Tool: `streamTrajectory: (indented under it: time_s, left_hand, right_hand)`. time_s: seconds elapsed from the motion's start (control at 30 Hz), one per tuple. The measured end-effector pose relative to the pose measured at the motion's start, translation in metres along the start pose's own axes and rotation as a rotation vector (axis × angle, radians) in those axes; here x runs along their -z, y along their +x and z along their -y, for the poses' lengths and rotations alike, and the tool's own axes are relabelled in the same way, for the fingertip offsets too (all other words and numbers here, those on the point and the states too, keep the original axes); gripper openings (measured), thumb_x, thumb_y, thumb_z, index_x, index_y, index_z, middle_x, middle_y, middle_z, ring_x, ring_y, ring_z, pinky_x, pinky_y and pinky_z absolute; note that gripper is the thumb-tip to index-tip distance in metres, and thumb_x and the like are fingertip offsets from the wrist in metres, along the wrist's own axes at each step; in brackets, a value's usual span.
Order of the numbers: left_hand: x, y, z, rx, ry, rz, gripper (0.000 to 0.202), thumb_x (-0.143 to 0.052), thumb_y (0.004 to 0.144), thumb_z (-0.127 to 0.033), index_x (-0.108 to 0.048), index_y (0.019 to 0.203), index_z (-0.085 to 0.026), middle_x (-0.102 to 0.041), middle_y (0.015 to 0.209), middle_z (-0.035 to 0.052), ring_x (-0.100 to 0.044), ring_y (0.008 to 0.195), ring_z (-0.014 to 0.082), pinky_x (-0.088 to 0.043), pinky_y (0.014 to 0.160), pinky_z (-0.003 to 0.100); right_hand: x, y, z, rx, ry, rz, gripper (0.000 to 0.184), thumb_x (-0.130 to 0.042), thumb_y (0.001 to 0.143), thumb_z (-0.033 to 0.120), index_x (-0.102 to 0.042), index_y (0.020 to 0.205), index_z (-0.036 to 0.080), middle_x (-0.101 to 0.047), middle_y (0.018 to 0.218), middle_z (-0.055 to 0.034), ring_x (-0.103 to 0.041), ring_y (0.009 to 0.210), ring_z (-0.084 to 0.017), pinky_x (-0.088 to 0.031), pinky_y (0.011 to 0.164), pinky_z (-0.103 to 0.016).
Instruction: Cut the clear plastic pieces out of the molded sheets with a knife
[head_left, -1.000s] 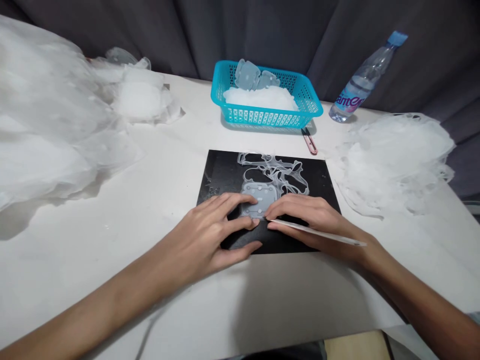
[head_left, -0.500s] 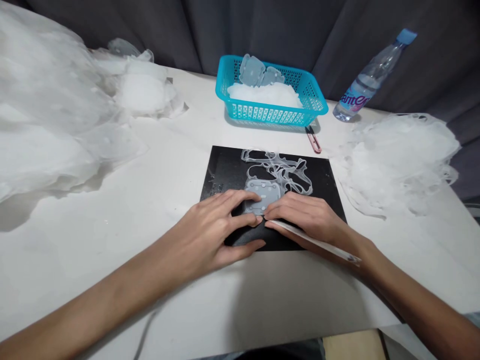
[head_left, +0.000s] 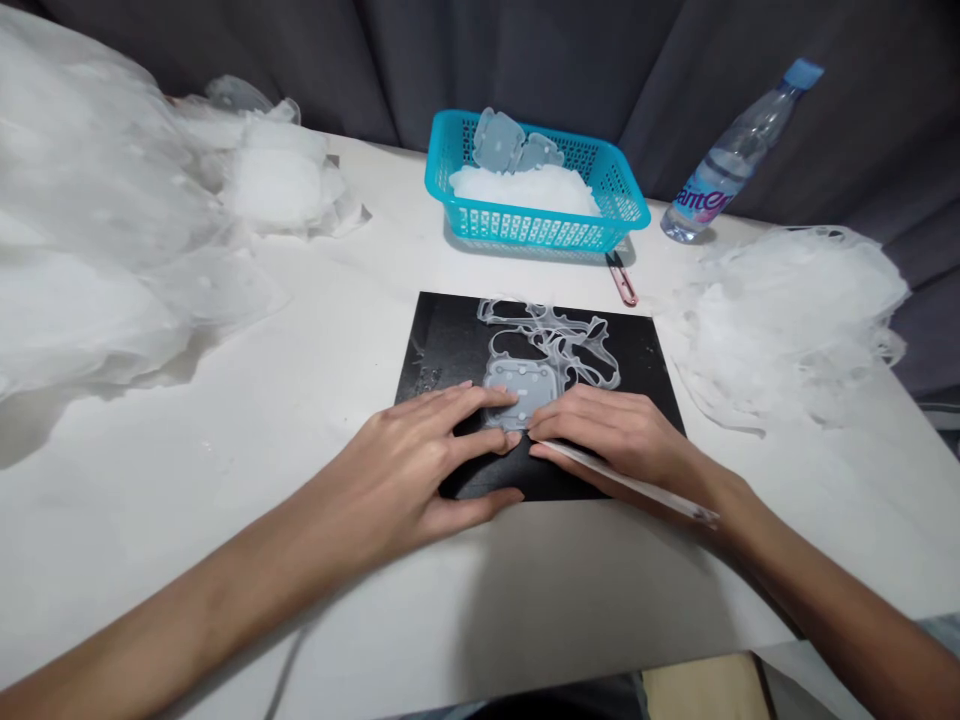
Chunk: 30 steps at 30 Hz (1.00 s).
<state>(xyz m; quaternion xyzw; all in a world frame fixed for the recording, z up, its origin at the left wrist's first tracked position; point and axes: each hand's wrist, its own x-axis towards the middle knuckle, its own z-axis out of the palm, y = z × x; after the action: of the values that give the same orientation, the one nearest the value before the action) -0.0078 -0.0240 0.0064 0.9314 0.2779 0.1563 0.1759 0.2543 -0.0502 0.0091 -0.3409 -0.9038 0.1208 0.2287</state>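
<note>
A black mat [head_left: 442, 345] lies on the white table. On it sits a translucent silicone pad [head_left: 523, 385] with a tangle of trimmed clear strips [head_left: 570, 345] behind it. My left hand [head_left: 420, 465] rests on the mat, fingers stretched out flat, with the fingertips pressing the pad's near left edge. My right hand [head_left: 619, 430] lies beside it, fingers closed on a thin white blade-like tool [head_left: 637, 485] whose tip meets the pad's near edge.
A teal basket [head_left: 536, 228] with white material and finished pads stands behind the mat. Pink snips [head_left: 621, 280] lie beside it. A water bottle [head_left: 731, 160] lies at the back right. Heaps of translucent scrap sit at right [head_left: 787, 320] and left [head_left: 97, 230].
Both hands stay at the pad's near edge with barely any shift. The view has moved slightly.
</note>
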Motion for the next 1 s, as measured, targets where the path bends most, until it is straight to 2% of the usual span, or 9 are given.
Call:
streamTrajectory:
  time_s: [0.13, 0.33, 0.43, 0.5, 0.53, 0.6, 0.73, 0.9, 1.0]
  left_hand:
    - [-0.001, 0.000, 0.001, -0.005, 0.024, 0.013, 0.032, -0.070, 0.096, -0.051, -0.076, 0.118, -0.029, -0.059, 0.155, 0.0051, -0.066, 0.130, 0.0338, -0.052, 0.113, 0.054]
    - [0.001, -0.001, -0.004, 0.007, -0.001, -0.036, 0.024, -0.061, 0.103, -0.042, -0.075, 0.114, -0.026, -0.061, 0.150, 0.0072, -0.069, 0.123, 0.0295, -0.053, 0.107, 0.047]
    - [0.003, -0.002, -0.011, 0.208, -0.059, -0.157, 0.027, -0.056, 0.105, -0.040, -0.072, 0.095, -0.021, -0.073, 0.107, 0.0068, -0.071, 0.090, 0.0219, -0.055, 0.086, 0.037]
    - [0.003, -0.001, -0.017, 0.380, -0.202, -0.147, 0.038, -0.056, 0.104, -0.047, -0.067, 0.080, -0.020, -0.068, 0.076, 0.0008, -0.064, 0.068, 0.0170, -0.049, 0.068, 0.031]
    - [0.002, 0.001, -0.019, 0.451, -0.300, -0.116, 0.042, -0.057, 0.103, -0.051, -0.066, 0.077, -0.020, -0.065, 0.069, -0.0012, -0.060, 0.062, 0.0156, -0.046, 0.061, 0.029]
    - [0.000, 0.005, -0.022, 0.539, -0.504, -0.067, 0.041, -0.059, 0.101, -0.055, -0.071, 0.081, -0.021, -0.067, 0.069, -0.0026, -0.061, 0.062, 0.0152, -0.043, 0.058, 0.026]
    - [-0.006, 0.014, -0.021, 0.580, -0.779, -0.129, 0.035, -0.062, 0.100, -0.051, -0.077, 0.088, -0.022, -0.076, 0.083, -0.0009, -0.065, 0.072, 0.0157, -0.047, 0.068, 0.025]
    - [-0.010, 0.017, -0.016, 0.608, -0.840, -0.183, 0.028, -0.068, 0.096, -0.043, -0.078, 0.083, -0.020, -0.076, 0.080, 0.0007, -0.065, 0.075, 0.0162, -0.046, 0.069, 0.024]
    - [-0.012, 0.016, -0.014, 0.648, -0.844, -0.194, 0.021, -0.073, 0.088, -0.037, -0.077, 0.077, -0.019, -0.075, 0.076, 0.0015, -0.065, 0.075, 0.0167, -0.046, 0.069, 0.024]
  right_hand:
    - [-0.004, 0.001, 0.001, 0.085, -0.194, -0.017, 0.020, -0.052, 0.109, 0.026, -0.070, 0.104, 0.018, -0.079, 0.101, -0.0053, -0.070, 0.087, -0.018, -0.054, 0.076, -0.030]
    - [-0.008, 0.000, 0.010, 0.066, -0.377, 0.064, 0.027, -0.048, 0.110, 0.028, -0.065, 0.125, 0.012, -0.075, 0.116, -0.0123, -0.069, 0.097, -0.023, -0.055, 0.081, -0.037]
    - [-0.011, 0.000, 0.013, 0.053, -0.397, 0.028, 0.027, -0.050, 0.110, 0.027, -0.064, 0.126, 0.011, -0.075, 0.113, -0.0126, -0.069, 0.097, -0.024, -0.054, 0.081, -0.036]
    - [-0.013, 0.002, 0.015, 0.027, -0.376, -0.018, 0.025, -0.050, 0.109, 0.025, -0.064, 0.125, 0.010, -0.075, 0.112, -0.0125, -0.069, 0.098, -0.024, -0.054, 0.084, -0.036]
    - [-0.014, 0.003, 0.016, 0.014, -0.364, -0.038, 0.025, -0.050, 0.109, 0.024, -0.064, 0.125, 0.011, -0.075, 0.113, -0.0125, -0.069, 0.100, -0.024, -0.053, 0.085, -0.036]
    - [-0.016, 0.005, 0.017, -0.014, -0.353, -0.070, 0.023, -0.051, 0.109, 0.022, -0.065, 0.123, 0.011, -0.075, 0.112, -0.0117, -0.068, 0.099, -0.024, -0.052, 0.086, -0.036]
    - [-0.020, 0.006, 0.018, -0.043, -0.362, -0.118, 0.020, -0.053, 0.107, 0.020, -0.065, 0.120, 0.012, -0.074, 0.109, -0.0101, -0.068, 0.094, -0.022, -0.051, 0.083, -0.034]
    - [-0.025, 0.005, 0.024, -0.056, -0.315, -0.177, 0.019, -0.052, 0.107, 0.019, -0.066, 0.118, 0.012, -0.075, 0.106, -0.0097, -0.069, 0.094, -0.022, -0.051, 0.081, -0.033]
    - [-0.024, 0.007, 0.023, -0.128, -0.131, -0.168, 0.021, -0.049, 0.108, 0.020, -0.066, 0.117, 0.013, -0.074, 0.107, -0.0100, -0.069, 0.099, -0.022, -0.053, 0.083, -0.033]
